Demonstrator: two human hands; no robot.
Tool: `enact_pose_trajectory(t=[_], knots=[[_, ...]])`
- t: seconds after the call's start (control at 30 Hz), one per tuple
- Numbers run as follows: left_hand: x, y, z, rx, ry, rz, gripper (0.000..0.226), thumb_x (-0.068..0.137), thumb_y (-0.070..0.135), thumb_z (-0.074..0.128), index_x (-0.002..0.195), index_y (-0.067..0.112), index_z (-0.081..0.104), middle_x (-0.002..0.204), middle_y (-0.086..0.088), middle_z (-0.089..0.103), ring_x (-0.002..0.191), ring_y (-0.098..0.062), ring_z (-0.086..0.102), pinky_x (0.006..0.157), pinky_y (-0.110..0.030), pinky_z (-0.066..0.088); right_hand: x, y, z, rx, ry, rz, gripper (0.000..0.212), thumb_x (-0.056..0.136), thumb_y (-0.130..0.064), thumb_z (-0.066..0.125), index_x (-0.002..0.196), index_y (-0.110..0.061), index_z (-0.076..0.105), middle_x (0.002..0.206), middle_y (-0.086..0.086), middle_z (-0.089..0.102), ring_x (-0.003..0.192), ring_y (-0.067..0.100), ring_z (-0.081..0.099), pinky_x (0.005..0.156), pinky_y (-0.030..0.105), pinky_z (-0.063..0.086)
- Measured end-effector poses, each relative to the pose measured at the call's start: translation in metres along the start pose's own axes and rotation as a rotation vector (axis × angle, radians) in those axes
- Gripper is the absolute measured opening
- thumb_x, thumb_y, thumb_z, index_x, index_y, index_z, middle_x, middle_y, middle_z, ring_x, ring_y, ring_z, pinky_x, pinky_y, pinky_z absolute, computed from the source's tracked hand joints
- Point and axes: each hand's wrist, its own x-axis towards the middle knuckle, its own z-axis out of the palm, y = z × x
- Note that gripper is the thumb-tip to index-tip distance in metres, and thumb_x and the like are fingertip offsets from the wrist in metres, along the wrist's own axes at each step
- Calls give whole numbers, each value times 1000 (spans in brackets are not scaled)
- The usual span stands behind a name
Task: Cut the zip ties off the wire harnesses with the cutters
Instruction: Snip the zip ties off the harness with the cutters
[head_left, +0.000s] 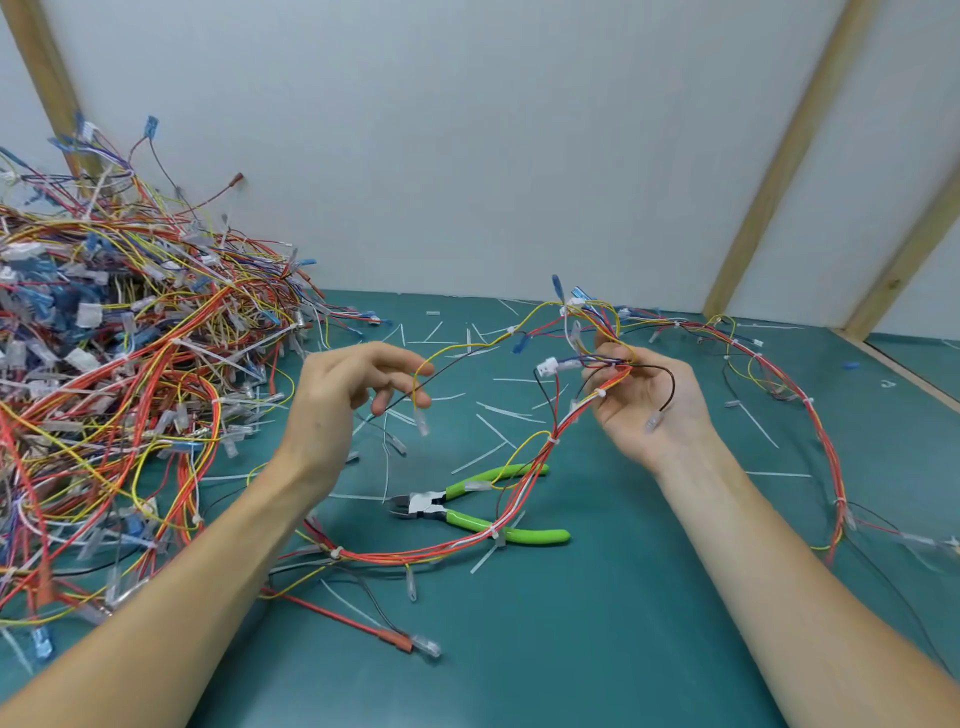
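Note:
A wire harness (524, 486) of red, yellow, white and black wires loops over the green mat, bound by white zip ties (552, 441). My right hand (649, 402) is raised above the mat and grips the harness near one white tie, fingers curled round the bundle. My left hand (345, 395) hovers to the left with relaxed, loosely bent fingers; a yellow and a black wire pass by its fingertips, and I cannot see a grip on them. The green-handled cutters (457, 506) lie on the mat between my forearms, under the harness, held by neither hand.
A big tangled pile of harnesses (119, 374) fills the left side. Cut white tie pieces (498, 410) are scattered over the green mat (597, 623). A second harness loop (810, 415) runs along the right. White wall panels with wooden battens (779, 171) close off the back.

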Motion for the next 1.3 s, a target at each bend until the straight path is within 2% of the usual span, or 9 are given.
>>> enact_pose_trajectory(t=[0.2, 0.33, 0.47, 0.6, 0.7, 0.9, 1.07, 1.2, 1.3], knots=[[-2, 6, -1, -333, -127, -165, 50, 70, 17, 46, 108, 11, 77, 66, -10, 64, 69, -22, 56, 75, -25, 48, 3, -3, -4, -7, 83, -62, 17, 80, 4, 50, 94, -6, 52, 68, 0, 50, 59, 10, 35, 51, 19, 48], [-3, 14, -7, -788, -431, -343, 61, 86, 9, 50, 146, 15, 51, 143, -11, 57, 99, -15, 72, 72, -30, 62, 5, -8, -6, 40, 123, -148, 22, 75, 7, 48, 93, -4, 54, 66, 1, 51, 58, 10, 34, 54, 17, 45], [-5, 21, -9, -1224, -716, -404, 69, 101, 2, 36, 160, 11, 1, 167, -17, 9, 151, -29, 28, 109, -49, 43, 8, -16, -10, 43, 210, -236, 20, 70, 6, 49, 85, -2, 60, 69, 2, 52, 58, 12, 38, 54, 18, 47], [-5, 21, -7, -918, -720, -471, 54, 103, 4, 35, 156, 9, 29, 156, -13, 42, 102, -18, 72, 77, -34, 63, 9, -22, -15, 77, 263, -290, 19, 75, 8, 46, 82, -2, 60, 65, 2, 53, 50, 10, 42, 49, 18, 49], [-3, 6, 0, -505, -473, -424, 48, 92, 0, 58, 136, 19, 62, 108, -2, 72, 56, -7, 58, 48, -23, 54, 8, -25, -15, 26, 279, -284, 16, 71, 6, 50, 79, -2, 60, 62, 2, 51, 47, 9, 43, 49, 18, 48], [-3, -16, 2, 1068, 40, 82, 69, 73, -16, 50, 119, 31, 72, 117, -1, 65, 99, -24, 55, 85, -40, 47, 3, -21, -4, -68, 166, -274, 19, 104, -6, 49, 89, -6, 62, 65, 0, 59, 49, 7, 44, 49, 18, 49], [6, 2, -19, 594, 393, 397, 56, 62, -20, 36, 68, 22, 73, 109, 1, 69, 106, -16, 59, 95, -26, 42, -3, -16, 5, -136, 111, -239, 20, 104, -10, 53, 94, -5, 69, 67, 1, 62, 47, 8, 52, 44, 19, 48], [5, 10, 6, 450, 253, 202, 40, 97, 2, 54, 131, 21, 60, 124, 2, 66, 105, -4, 65, 88, -19, 50, -4, -8, 7, -188, 97, -212, 25, 104, -14, 55, 86, -6, 70, 69, 1, 65, 45, 6, 51, 46, 21, 52], [8, 21, 44, 420, -73, -43, 93, 81, 69, 63, 156, 34, 20, 134, 20, 53, 99, 0, 67, 83, -25, 51, -3, 2, 9, -340, 34, -209, 26, 104, -18, 56, 88, -12, 75, 73, -1, 68, 49, 6, 47, 52, 21, 53]])
